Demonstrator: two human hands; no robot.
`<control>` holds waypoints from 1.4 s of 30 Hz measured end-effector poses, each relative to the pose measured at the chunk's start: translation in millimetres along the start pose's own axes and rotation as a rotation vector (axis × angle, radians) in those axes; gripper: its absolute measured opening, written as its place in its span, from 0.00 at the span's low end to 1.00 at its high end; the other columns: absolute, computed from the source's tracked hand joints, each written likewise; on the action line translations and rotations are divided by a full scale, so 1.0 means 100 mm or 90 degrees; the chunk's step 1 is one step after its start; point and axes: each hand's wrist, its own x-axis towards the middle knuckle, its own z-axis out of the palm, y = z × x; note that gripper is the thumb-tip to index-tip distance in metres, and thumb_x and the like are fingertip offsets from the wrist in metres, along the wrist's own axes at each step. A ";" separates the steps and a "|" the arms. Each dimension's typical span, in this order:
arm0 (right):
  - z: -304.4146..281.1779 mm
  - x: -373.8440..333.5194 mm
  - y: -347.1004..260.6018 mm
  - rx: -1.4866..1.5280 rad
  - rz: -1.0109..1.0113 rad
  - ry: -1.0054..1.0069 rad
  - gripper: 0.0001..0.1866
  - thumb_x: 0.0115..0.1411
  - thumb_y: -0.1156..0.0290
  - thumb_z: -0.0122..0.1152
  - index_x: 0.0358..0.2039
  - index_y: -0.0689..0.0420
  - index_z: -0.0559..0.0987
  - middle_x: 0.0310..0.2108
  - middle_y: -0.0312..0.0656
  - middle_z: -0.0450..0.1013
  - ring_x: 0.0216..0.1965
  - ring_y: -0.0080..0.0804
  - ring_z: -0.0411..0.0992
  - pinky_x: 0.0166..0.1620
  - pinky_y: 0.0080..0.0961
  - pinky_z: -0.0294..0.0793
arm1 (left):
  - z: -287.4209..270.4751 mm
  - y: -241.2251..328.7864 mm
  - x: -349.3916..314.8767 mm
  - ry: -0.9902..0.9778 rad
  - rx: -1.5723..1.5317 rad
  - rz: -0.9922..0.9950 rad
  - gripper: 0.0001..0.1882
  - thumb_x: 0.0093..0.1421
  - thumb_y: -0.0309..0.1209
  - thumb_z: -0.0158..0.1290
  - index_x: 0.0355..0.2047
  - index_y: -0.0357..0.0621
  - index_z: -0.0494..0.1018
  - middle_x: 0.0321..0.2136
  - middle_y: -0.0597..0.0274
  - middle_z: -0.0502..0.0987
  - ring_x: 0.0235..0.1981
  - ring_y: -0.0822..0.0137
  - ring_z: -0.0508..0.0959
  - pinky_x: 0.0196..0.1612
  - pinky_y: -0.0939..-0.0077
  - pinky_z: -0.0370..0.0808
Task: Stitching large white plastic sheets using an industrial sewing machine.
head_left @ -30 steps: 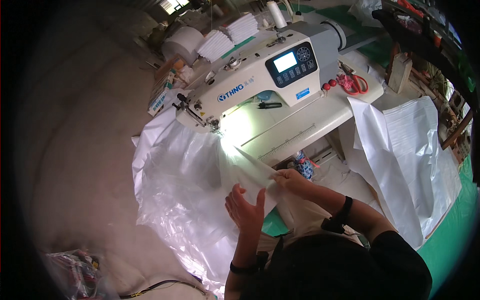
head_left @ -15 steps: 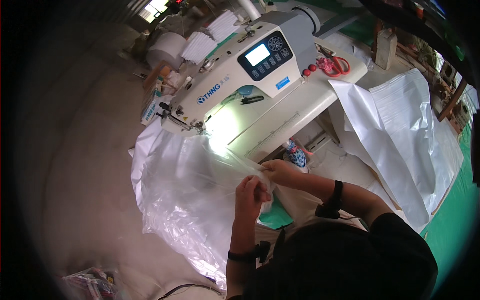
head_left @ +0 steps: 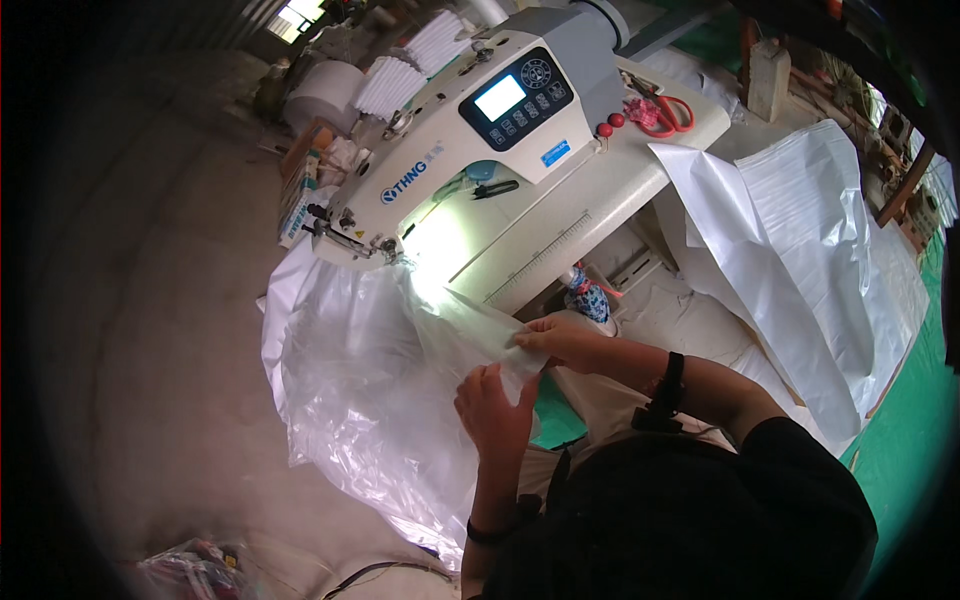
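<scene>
A sheet of clear, crinkled plastic film [head_left: 375, 400] hangs from the needle end of a white sewing machine [head_left: 420, 150] toward my body. Its near edge is pinched between the thumb and fingers of my right hand [head_left: 558, 340], just off the table's front edge. Close beside it, my left hand [head_left: 495, 412] lies against the film with the thumb spread away from the fingers. Under the machine's head, a bright lamp lights the needle area, and glare hides the stitching spot. White sheeting [head_left: 288, 290] shows at the film's far left edge.
Red-handled scissors [head_left: 676, 117] and two red balls [head_left: 610, 125] lie on the machine table [head_left: 560, 235]. Folded white sheets [head_left: 800, 260] are piled at the right. Behind the machine stand a large white roll [head_left: 326, 97] and white stacks [head_left: 388, 88]. A dark cable [head_left: 385, 567] crosses the floor.
My left hand's curled fingers have opened out and now meet the film. The right hand keeps its pinch, and the film's edge is raised between the hands. The view has shifted slightly.
</scene>
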 end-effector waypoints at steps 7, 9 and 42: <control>0.03 -0.12 -0.10 -0.377 -0.087 0.128 0.15 0.60 0.65 0.52 0.42 0.61 0.76 0.32 0.34 0.74 0.34 0.20 0.70 0.37 0.19 0.71 | -0.09 -0.10 0.16 -0.234 -0.239 -0.148 0.08 0.54 0.31 0.54 0.24 0.40 0.70 0.28 0.56 0.71 0.31 0.55 0.73 0.34 0.62 0.70; 0.05 -0.12 -0.07 -0.345 -0.095 0.090 0.14 0.59 0.65 0.53 0.36 0.62 0.78 0.27 0.32 0.72 0.29 0.19 0.68 0.33 0.20 0.68 | -0.09 -0.05 0.25 -0.219 -0.384 -0.296 0.09 0.55 0.32 0.52 0.23 0.40 0.70 0.26 0.56 0.71 0.31 0.55 0.73 0.34 0.61 0.70; 0.70 0.00 0.68 -1.108 -0.305 0.092 0.33 0.52 0.68 0.53 0.58 0.66 0.57 0.16 0.44 0.71 0.16 0.38 0.71 0.17 0.36 0.67 | -0.88 -2.32 -2.07 -0.129 0.301 -0.798 0.22 0.53 0.21 0.44 0.51 0.34 0.66 0.49 0.45 0.70 0.47 0.57 0.73 0.41 0.67 0.76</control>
